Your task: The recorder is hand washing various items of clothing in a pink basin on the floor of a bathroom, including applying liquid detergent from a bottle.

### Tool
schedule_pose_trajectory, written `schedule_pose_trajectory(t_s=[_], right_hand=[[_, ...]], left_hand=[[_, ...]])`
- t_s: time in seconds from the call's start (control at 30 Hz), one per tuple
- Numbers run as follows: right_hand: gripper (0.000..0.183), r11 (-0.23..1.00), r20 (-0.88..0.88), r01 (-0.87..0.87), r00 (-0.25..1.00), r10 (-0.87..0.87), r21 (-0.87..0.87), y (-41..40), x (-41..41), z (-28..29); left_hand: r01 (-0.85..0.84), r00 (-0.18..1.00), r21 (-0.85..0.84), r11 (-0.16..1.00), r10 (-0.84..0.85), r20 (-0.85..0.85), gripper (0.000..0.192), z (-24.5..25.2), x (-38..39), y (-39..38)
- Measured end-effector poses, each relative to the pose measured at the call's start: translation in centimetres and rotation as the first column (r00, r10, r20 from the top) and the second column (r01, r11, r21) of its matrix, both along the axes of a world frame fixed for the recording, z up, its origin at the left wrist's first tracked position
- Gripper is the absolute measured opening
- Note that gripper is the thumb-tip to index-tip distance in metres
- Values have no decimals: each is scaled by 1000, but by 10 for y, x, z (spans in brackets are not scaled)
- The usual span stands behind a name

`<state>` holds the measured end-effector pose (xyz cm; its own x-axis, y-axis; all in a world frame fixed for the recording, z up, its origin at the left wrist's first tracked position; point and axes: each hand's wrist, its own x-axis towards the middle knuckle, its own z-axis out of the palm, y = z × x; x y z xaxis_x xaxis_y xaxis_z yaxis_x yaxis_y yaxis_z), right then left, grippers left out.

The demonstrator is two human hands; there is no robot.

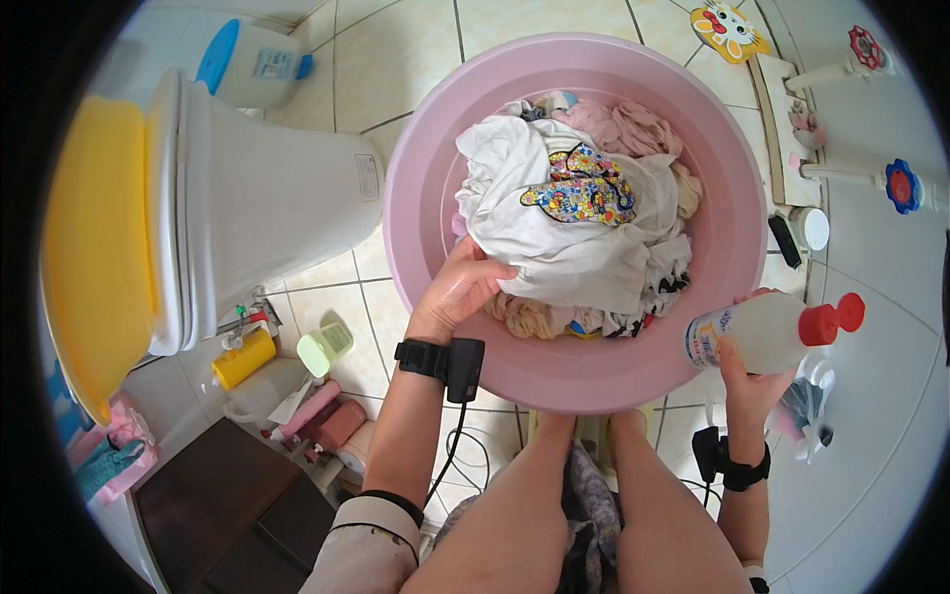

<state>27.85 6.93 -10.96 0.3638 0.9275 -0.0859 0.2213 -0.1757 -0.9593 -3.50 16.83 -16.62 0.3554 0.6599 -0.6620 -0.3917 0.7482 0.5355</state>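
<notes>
My left hand [466,286] pinches the near left edge of a white shirt [505,156], which carries a colourful patterned print [586,189]. The shirt lies spread over a heap of damp-looking clothes in a wide pink plastic basin [519,375]. Among the clothes are a pink garment [620,126] and a black-and-white one [664,286]. My right hand [749,371] grips a translucent plastic bottle [764,330] at the basin's near right rim. The bottle is tilted onto its side, its red flip cap [818,324] raised and pointing right, away from the clothes.
A white toilet [282,171] with a yellow lid [96,245] stands left of the basin. Several bottles [308,412] and a light green container [325,349] sit on the tiles. Valves with a red handle [867,48] and a blue handle [902,185] project along the right wall.
</notes>
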Motion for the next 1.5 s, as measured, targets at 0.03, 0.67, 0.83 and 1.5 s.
schedule_pose_trajectory(t_s=[0.03, 0.67, 0.83, 1.5], right_hand=[[64, 999, 32, -8, 999, 7, 45, 0, 2, 0], [66, 988, 77, -153, 985, 151, 19, -11, -3, -1], [68, 989, -61, -134, 990, 130, -67, -9, -16, 2], [62, 899, 401, -360, 806, 435, -250, 35, -46, -2]], left_hand=[[-11, 1000, -15, 1000, 11, -10, 58, -2, 1, -2], [-36, 988, -227, 973, 1, -154, 59, -9, 36, -26], [-86, 962, -87, 992, 60, -268, 41, -34, 40, -26], [-90, 996, 157, 984, 86, 33, 30, 42, 61, -16]])
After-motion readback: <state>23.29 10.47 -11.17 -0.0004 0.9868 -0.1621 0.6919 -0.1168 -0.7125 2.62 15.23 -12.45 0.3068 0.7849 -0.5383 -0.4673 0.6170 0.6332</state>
